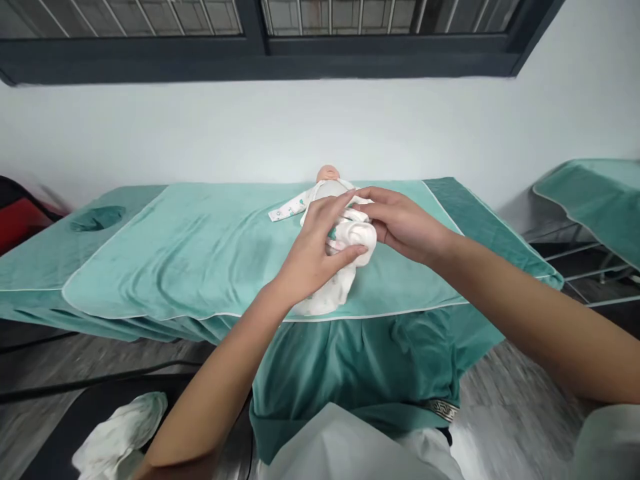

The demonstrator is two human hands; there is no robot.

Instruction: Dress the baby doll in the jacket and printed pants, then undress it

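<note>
Handling the bunched white garment [361,236] seems the step in hand: the left hand [314,243], half-curled, holds it between thumb and fingers; the right hand [407,223] pinches its edge. Any move calls for loose, even fingers. Beyond, the doll's head [327,173] shows on the green bed [200,233].

No readable text, labels, brands, numbers or signs, either at the grip or around it. Cloth print between hands: too small to read.
</note>
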